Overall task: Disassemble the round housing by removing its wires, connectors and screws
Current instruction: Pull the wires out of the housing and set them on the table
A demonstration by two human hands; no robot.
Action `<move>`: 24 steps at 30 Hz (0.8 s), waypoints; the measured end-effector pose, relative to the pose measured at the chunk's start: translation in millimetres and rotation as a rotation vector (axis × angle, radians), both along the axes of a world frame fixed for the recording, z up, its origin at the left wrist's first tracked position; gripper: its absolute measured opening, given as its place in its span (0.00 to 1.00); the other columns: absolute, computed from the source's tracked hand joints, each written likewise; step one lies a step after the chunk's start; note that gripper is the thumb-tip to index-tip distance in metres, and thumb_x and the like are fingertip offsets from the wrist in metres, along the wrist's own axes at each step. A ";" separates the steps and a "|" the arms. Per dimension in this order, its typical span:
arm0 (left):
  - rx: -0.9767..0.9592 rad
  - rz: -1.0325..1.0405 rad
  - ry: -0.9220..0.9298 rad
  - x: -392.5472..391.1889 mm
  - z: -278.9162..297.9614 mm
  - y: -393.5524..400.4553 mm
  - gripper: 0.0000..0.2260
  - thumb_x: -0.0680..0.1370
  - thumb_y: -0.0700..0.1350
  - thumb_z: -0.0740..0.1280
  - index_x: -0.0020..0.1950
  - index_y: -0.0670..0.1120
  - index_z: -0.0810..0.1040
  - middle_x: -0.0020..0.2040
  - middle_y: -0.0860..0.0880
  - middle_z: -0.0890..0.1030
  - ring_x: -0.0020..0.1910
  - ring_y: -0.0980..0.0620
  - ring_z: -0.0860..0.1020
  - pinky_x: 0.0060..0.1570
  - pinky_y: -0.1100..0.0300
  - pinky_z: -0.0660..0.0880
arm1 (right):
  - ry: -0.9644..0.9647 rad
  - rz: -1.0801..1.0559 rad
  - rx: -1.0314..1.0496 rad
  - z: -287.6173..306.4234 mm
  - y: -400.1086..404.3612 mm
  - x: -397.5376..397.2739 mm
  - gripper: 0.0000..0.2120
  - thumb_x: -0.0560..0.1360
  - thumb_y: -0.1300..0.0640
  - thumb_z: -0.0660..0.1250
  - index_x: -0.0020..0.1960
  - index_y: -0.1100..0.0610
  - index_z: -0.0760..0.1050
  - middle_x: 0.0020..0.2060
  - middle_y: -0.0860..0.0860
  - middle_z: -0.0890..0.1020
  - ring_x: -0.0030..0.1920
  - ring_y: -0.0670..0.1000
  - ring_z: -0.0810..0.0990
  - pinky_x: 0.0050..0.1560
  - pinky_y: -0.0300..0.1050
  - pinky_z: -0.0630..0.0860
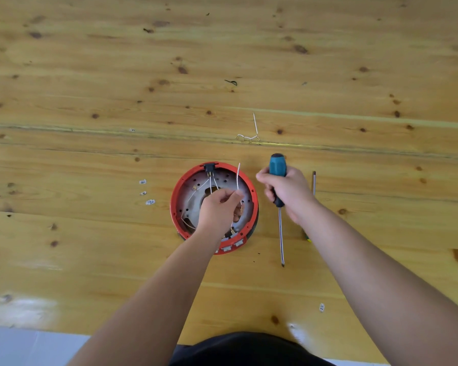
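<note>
Small white clip [321, 307]: nearest item, at 5 o'clock from the housing, well apart.
Round housing [253, 207]: red-rimmed, open side up, on the wooden table [90, 260] straight ahead of the person.
Left hand [217, 207]: over the housing's middle, fingertips pinching a thin white wire [238, 178] that stands toward 12 o'clock.
Right hand [288, 192]: at 3 o'clock, curled round a teal-handled screwdriver [277, 165], blade toward 6.
Handling: wire looks light and limp; grip near its terminal, pull straight. Housing likely light and may slide; steady by the rim.
White connectors [146, 192]: at 9 o'clock, loose.
Removed wire bundle [249, 137]: at 12 o'clock, farthest.
</note>
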State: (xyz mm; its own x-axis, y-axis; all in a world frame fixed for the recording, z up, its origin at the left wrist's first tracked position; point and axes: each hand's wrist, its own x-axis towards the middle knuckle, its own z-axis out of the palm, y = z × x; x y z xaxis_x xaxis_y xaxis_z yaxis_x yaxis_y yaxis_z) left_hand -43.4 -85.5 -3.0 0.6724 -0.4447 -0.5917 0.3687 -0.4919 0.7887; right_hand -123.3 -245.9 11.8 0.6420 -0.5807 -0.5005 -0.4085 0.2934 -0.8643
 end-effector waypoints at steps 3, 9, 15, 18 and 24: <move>-0.047 -0.018 -0.007 3.3 -2.2 -6.0 0.09 0.82 0.50 0.70 0.46 0.47 0.84 0.32 0.53 0.81 0.32 0.56 0.79 0.43 0.55 0.79 | 0.034 0.003 0.103 -5.0 10.3 5.0 0.04 0.75 0.62 0.75 0.45 0.57 0.80 0.28 0.47 0.75 0.24 0.47 0.69 0.25 0.40 0.68; -0.042 -0.176 -0.122 6.2 -3.6 -12.0 0.08 0.83 0.48 0.68 0.47 0.52 0.85 0.30 0.57 0.80 0.29 0.62 0.76 0.35 0.68 0.72 | 0.101 0.015 0.170 -10.5 13.2 13.8 0.05 0.76 0.62 0.74 0.46 0.61 0.78 0.31 0.53 0.81 0.24 0.48 0.68 0.24 0.41 0.66; -0.039 -0.193 -0.127 10.9 -9.1 -14.6 0.08 0.82 0.47 0.68 0.46 0.53 0.85 0.29 0.55 0.79 0.29 0.59 0.74 0.37 0.58 0.72 | 0.104 0.037 0.136 -17.2 8.5 17.4 0.05 0.74 0.62 0.73 0.44 0.62 0.78 0.28 0.50 0.77 0.24 0.49 0.69 0.27 0.42 0.67; -0.032 -0.209 -0.155 14.3 -8.8 -16.0 0.06 0.82 0.51 0.68 0.48 0.57 0.84 0.35 0.57 0.83 0.32 0.57 0.77 0.38 0.58 0.74 | 0.098 0.054 0.105 -19.7 3.6 20.4 0.06 0.74 0.61 0.73 0.42 0.61 0.77 0.26 0.50 0.77 0.25 0.50 0.69 0.27 0.42 0.68; 0.172 -0.394 -0.761 58.4 -16.3 -5.7 0.12 0.84 0.53 0.63 0.65 0.53 0.79 0.63 0.55 0.78 0.65 0.55 0.70 0.64 0.56 0.69 | 0.151 -0.044 0.040 -22.2 -44.0 38.5 0.10 0.73 0.59 0.76 0.43 0.57 0.75 0.25 0.46 0.75 0.23 0.47 0.70 0.25 0.41 0.69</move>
